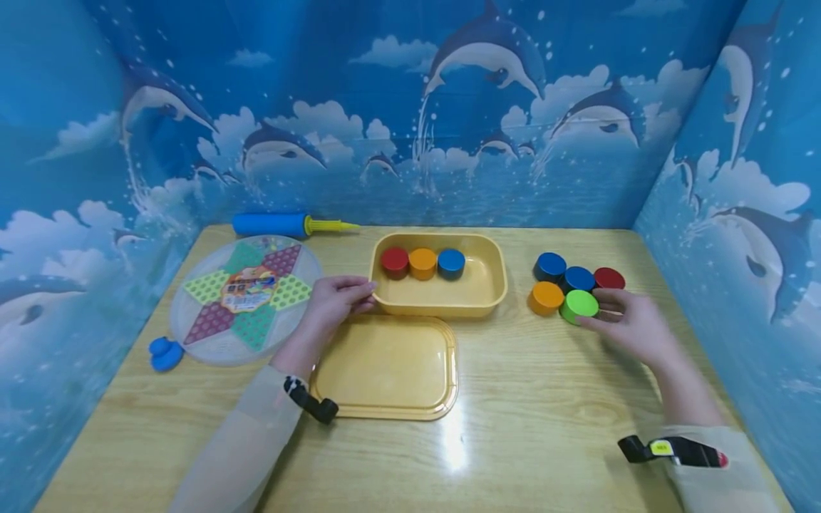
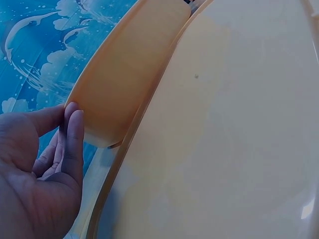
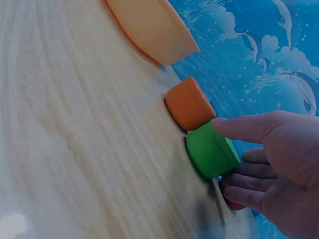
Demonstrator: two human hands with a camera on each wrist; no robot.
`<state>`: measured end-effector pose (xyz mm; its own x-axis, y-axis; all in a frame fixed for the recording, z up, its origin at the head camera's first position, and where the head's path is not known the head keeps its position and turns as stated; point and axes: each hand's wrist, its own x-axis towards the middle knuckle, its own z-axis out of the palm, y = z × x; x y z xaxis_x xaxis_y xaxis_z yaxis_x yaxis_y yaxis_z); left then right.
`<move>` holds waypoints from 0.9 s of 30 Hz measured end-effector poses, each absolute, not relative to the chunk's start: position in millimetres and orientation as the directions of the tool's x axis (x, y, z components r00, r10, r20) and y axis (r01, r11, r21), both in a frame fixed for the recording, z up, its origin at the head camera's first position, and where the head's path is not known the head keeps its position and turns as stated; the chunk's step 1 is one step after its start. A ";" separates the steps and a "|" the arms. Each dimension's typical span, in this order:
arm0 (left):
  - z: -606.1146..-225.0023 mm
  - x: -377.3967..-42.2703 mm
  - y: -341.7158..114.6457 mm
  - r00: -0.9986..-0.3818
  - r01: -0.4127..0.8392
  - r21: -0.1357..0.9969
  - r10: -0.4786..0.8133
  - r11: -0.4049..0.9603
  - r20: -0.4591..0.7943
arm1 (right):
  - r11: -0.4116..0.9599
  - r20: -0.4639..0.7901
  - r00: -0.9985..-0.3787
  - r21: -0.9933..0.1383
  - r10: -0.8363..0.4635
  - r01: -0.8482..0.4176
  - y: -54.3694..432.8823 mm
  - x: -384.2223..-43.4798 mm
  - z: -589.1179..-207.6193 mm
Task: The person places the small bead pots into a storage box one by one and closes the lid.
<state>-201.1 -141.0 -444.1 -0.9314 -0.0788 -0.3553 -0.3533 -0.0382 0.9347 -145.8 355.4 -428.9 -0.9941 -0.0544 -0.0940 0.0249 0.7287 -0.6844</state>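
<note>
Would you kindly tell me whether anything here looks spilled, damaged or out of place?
Nothing stands out, and no spill or damage shows: the yellow container sits upright with three round blocks in a row, the matching lid lies flat, and five loose blocks cluster by the right hand.

Your left hand (image 1: pixel 337 298) holds the box (image 1: pixel 439 311) at its nine o'clock; your right hand (image 1: pixel 635 322) touches the green block (image 1: pixel 579 306).

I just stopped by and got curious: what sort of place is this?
Perhaps an indoor play or demonstration corner, though the pictures don't settle which: there's a dolphin backdrop close around, a star-patterned board and coloured blocks.
</note>
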 end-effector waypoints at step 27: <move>-445.2 -200.6 -142.1 -0.938 -0.339 0.940 -0.056 -0.044 -0.341 | 0.720 0.001 -0.999 -0.693 0.038 0.027 347.0 -141.4 -439.2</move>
<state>-200.6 -142.1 -445.2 -0.9383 -0.0562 -0.3413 -0.3392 -0.0435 0.9397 -141.4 347.0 -439.2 -0.9993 0.0379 0.0007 0.0269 0.7205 -0.6930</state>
